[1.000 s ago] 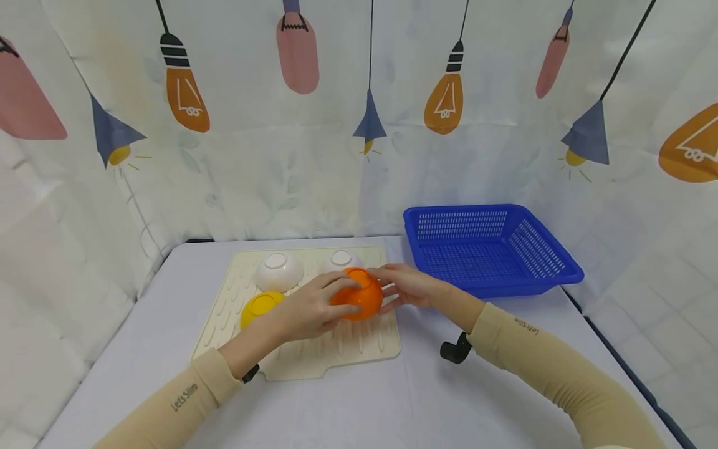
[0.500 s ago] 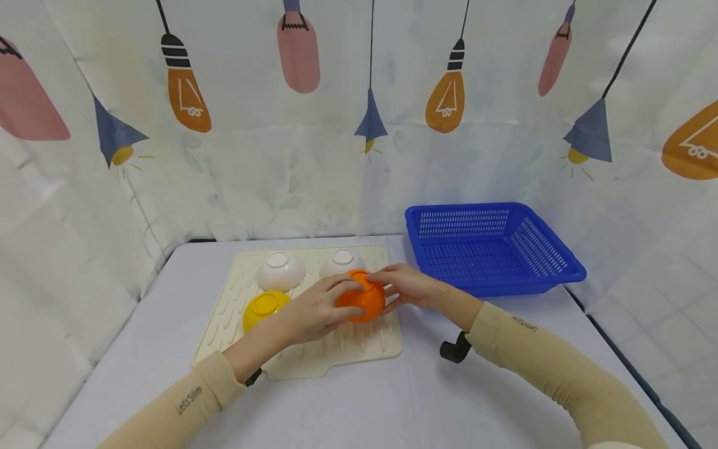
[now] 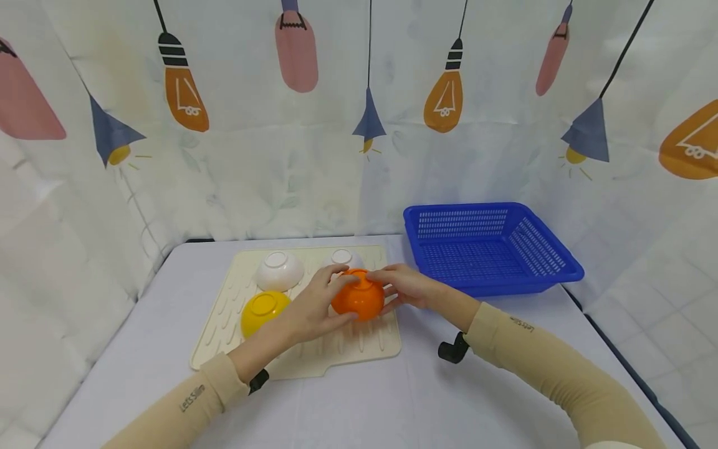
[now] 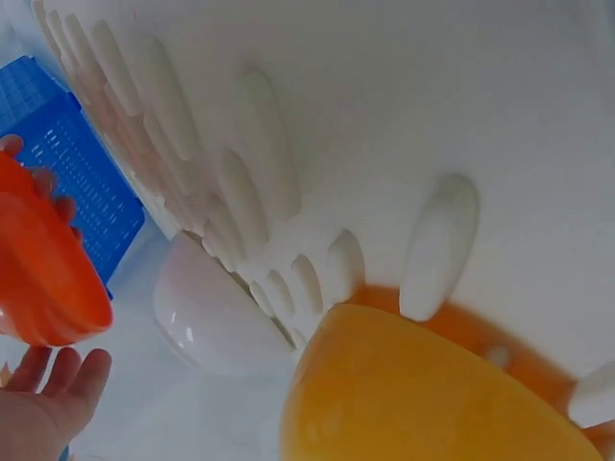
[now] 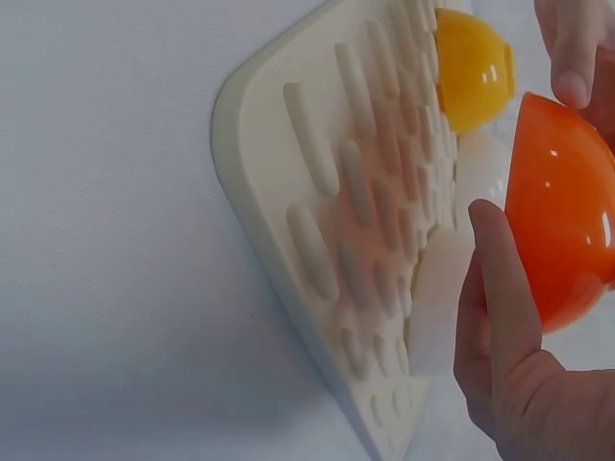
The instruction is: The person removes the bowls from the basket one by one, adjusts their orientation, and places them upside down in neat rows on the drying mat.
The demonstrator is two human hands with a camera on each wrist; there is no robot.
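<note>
From the head view, the left hand [image 3: 314, 305] and right hand [image 3: 406, 285] both curl their grip round a glossy orange plastic bowl [image 3: 359, 300], upside down above the cream ridged drying mat [image 3: 336, 346] on the table [image 3: 392, 399]. The blue perforated plastic basket [image 3: 488, 249] holds nothing. The left wrist view shows the overturned yellow bowl [image 4: 432, 394] close up. The right wrist view shows the thumb [image 5: 504, 288] pressed to the orange bowl's rim.

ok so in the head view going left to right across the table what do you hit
yellow bowl → white bowl → left hand → orange bowl → right hand → blue basket. The second white bowl is left out, mostly hidden behind the left hand and orange bowl.
</note>
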